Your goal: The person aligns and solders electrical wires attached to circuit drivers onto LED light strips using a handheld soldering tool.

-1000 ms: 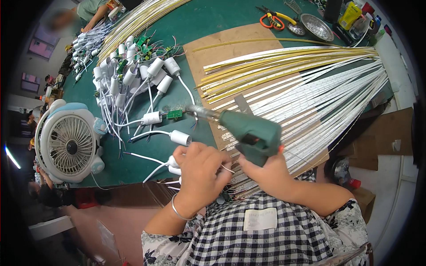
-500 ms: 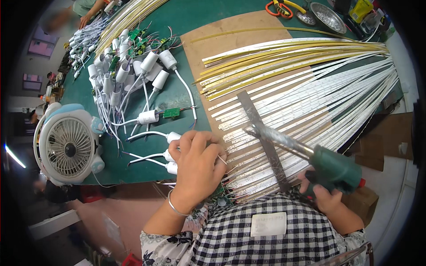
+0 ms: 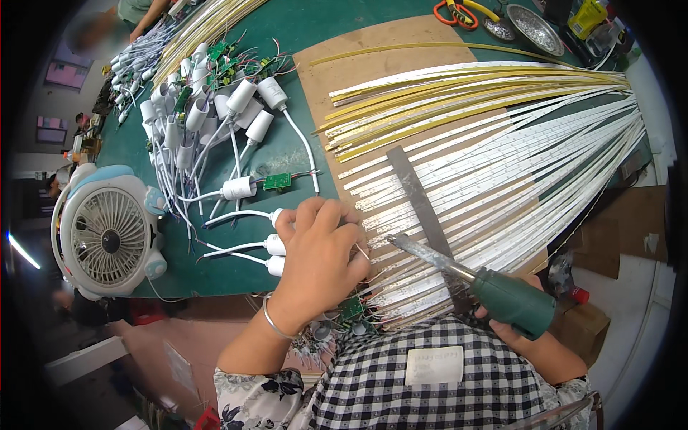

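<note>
My left hand point(image 3: 319, 251) lies knuckles up at the near edge of the green mat point(image 3: 287, 150), fingers curled over the end of a white cylindrical driver point(image 3: 276, 215) beside the near ends of the strips. My right hand point(image 3: 534, 342) grips a green-handled soldering iron point(image 3: 512, 301) at the lower right; its metal tip point(image 3: 430, 254) points left across the strip ends. A fan of white and yellow LED strips point(image 3: 502, 143) spreads over a brown board point(image 3: 358, 64). A dark flat metal bar point(image 3: 416, 193) lies across the strips.
Several white drivers with wires and small green circuit boards point(image 3: 276, 181) crowd the mat's left part. A small white fan point(image 3: 107, 240) stands at the left edge. Orange scissors point(image 3: 459, 11) and a metal dish point(image 3: 534, 29) sit far back. Another person's arm point(image 3: 143, 11) works at the top left.
My right hand has swung the soldering iron from the strip ends at the centre out to the lower right. My left hand stays at the strip ends by the white drivers.
</note>
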Tool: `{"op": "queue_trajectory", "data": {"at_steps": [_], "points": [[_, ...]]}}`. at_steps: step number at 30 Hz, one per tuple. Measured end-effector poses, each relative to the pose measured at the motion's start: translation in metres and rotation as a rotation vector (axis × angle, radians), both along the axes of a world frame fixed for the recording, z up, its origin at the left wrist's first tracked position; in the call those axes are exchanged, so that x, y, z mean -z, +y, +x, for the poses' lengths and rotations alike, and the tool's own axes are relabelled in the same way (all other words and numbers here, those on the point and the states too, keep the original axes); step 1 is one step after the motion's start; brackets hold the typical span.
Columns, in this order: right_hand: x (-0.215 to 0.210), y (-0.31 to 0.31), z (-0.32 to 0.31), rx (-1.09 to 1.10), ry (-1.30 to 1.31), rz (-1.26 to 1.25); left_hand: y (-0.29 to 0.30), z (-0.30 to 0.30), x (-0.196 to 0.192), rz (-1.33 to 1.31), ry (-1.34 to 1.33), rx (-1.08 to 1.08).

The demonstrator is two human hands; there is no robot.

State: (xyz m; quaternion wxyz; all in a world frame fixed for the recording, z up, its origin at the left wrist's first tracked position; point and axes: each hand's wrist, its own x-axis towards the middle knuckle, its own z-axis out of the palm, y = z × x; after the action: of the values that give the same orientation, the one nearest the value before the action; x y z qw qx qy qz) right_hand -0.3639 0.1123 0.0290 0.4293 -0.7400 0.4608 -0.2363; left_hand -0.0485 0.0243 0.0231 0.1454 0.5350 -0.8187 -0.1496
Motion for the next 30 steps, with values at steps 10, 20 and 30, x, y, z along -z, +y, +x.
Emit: {"op": "queue_trajectory", "data": {"at_steps": [10,20,30], "points": [[0.012,0.016,0.013,0.233,-0.140,0.176,-0.012,0.002,-0.004,0.082,0.006,0.064],[0.002,0.001,0.026,0.185,-0.024,-0.027,-0.014,0.001,-0.005,0.084,-0.012,0.085],[0.012,0.013,0.021,0.263,-0.137,0.078,-0.015,0.001,-0.007,0.100,-0.006,0.090]]}}
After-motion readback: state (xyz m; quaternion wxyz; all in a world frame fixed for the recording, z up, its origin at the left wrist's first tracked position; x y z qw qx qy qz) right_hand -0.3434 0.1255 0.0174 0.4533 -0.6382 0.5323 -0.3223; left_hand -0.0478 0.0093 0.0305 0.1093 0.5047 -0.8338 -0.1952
